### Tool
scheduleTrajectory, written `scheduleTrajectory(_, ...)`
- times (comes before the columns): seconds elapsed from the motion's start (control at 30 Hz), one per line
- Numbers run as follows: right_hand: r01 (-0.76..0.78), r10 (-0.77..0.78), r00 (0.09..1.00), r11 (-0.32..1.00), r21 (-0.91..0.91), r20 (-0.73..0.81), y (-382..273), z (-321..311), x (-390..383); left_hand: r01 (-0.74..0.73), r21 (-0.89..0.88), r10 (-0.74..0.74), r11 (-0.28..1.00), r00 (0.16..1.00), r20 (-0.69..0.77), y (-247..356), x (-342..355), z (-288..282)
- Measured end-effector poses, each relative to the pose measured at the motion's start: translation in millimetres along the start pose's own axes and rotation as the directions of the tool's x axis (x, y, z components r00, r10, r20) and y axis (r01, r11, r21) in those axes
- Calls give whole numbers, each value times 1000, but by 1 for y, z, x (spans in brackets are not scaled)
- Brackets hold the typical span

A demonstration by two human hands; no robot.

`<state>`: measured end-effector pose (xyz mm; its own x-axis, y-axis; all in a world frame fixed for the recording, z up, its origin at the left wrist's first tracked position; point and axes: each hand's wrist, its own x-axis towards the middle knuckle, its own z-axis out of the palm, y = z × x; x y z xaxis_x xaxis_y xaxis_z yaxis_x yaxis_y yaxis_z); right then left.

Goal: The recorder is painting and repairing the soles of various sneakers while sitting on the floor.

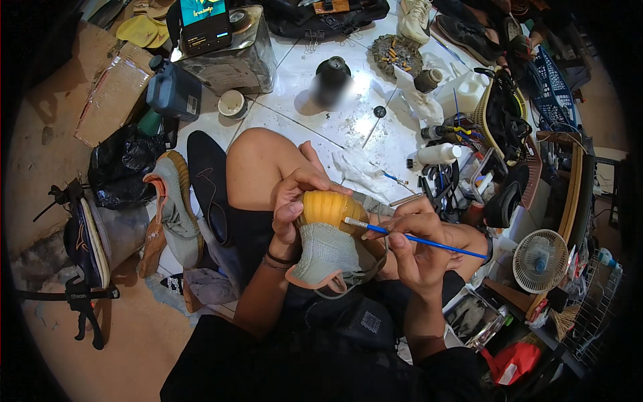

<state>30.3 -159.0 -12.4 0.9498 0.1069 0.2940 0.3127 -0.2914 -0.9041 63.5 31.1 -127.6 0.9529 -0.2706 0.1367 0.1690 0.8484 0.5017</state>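
My left hand [291,208] grips a grey knit shoe [318,258] with a peach-pink lining, its yellowish sole [321,206] turned up over my lap. My right hand [408,244] holds a thin blue-handled paintbrush [442,244] between closed fingers. The flat bristle tip lies against or just over the right part of the sole; I cannot tell whether it touches. A similar grey shoe [181,214] rests at my left, beside a dark shoe [207,187].
Ahead on white tiles [281,114] are a dark bottle [333,80], a small tub [232,105], a metal can [228,67] with a phone [204,27], and a white bottle [439,155]. A small fan [541,261] and cluttered tools line my right; a clamp [84,301] lies left.
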Motion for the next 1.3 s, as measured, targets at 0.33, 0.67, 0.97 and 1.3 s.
scheduleTrajectory(0.33, 48, -42, 996, 995, -87, 72, -6, -3, 2, -12, -51, 11, 999, 1000, -21, -2, -2, 0)
scheduleTrajectory(0.67, -170, 144, 985, 916, 364, 98, 9, 4, 0, -8, -87, 11, 996, 999, 32, -5, -8, -4)
scheduleTrajectory(0.97, -326, 187, 932, 807, 493, 310, 25, 3, 21, -49, -110, 55, 993, 997, 48, -9, -3, -7)
scheduleTrajectory(1.3, -322, 224, 941, 824, 466, 253, 18, 2, 21, 23, -97, -22, 995, 1000, 5, -5, -4, 0)
